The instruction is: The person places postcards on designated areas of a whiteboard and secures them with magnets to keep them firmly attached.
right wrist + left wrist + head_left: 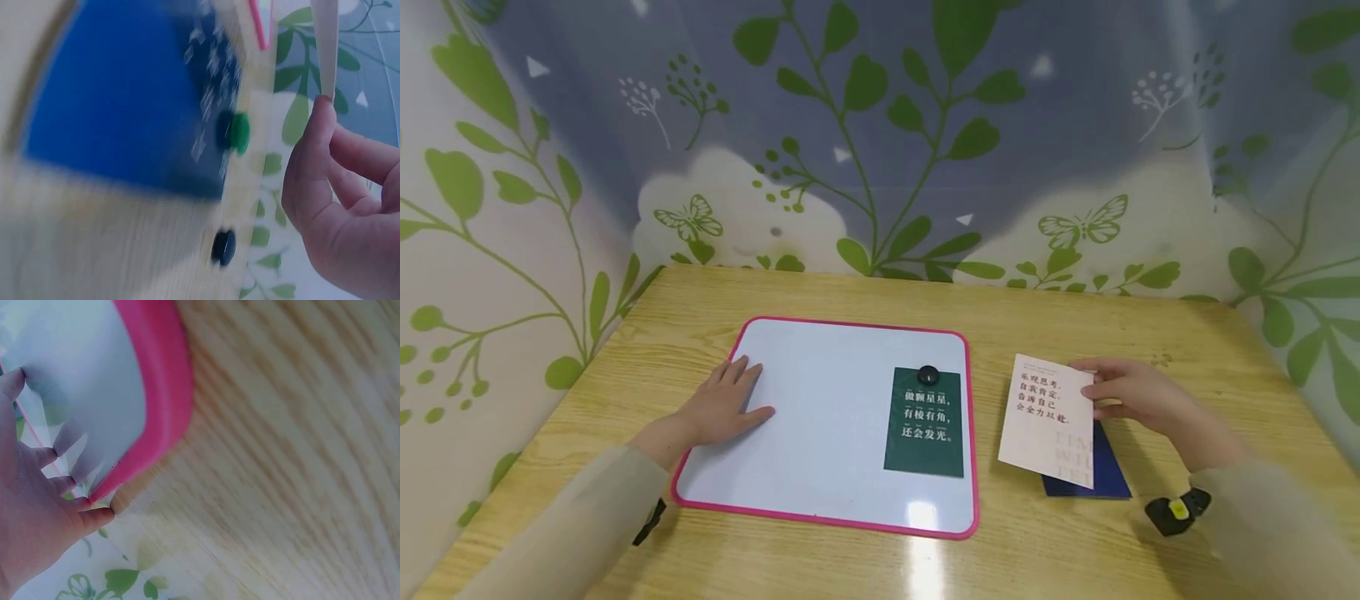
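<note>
My left hand [718,410] lies with fingers spread on the left side of a pink-rimmed whiteboard [820,417], its fingertips at the rim in the left wrist view. A dark green card [923,457] with white Chinese lettering sits at the board's right side, a round black magnet [928,376] on its top edge. Right of the board, my right hand [1138,398] pinches a pale pink card [1041,442] with red lettering by its right edge. That card is tilted above a blue card [1114,468] on the table and partly hides it.
In the right wrist view a green magnet [240,133] stands at the blue card's far edge, and a dark magnet [224,248] lies on the wooden table [850,292] close by. Leaf-patterned fabric walls [880,192] rise behind the table and on both sides.
</note>
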`<state>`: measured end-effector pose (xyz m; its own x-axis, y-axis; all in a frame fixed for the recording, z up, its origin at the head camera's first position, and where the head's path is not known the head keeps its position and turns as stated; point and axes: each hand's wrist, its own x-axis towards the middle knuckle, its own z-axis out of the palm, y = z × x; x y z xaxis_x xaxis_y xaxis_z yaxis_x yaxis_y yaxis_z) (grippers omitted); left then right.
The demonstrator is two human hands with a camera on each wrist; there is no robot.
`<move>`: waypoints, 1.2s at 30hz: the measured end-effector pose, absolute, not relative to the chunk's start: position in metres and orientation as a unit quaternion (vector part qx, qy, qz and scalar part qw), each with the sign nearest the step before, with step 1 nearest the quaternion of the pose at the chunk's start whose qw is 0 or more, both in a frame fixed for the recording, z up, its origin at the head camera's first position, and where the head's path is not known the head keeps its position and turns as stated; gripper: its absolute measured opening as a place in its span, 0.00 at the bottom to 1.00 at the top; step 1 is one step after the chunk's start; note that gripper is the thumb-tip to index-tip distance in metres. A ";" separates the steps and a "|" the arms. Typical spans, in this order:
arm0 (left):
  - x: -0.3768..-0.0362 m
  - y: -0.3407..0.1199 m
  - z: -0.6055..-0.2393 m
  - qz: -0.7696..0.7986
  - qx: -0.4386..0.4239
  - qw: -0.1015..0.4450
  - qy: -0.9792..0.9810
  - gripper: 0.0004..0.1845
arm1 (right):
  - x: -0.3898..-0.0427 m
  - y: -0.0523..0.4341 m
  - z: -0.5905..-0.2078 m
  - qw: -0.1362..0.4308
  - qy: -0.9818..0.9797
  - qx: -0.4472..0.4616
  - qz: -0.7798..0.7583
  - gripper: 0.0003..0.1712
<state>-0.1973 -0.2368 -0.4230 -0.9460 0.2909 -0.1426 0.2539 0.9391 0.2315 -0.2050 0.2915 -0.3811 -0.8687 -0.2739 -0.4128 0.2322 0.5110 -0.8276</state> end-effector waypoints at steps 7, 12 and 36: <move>-0.198 -0.236 -0.425 0.103 0.138 0.092 0.981 0.40 | -0.218 0.256 -0.382 0.265 0.809 -0.021 -0.524 0.34; -0.200 -0.234 -0.425 0.096 0.143 0.088 0.981 0.40 | -0.225 0.227 -0.381 0.268 0.805 -0.019 -0.529 0.33; -0.200 -0.238 -0.424 0.089 0.140 0.091 0.982 0.40 | -0.263 0.098 -0.384 0.275 0.789 0.029 -0.549 0.26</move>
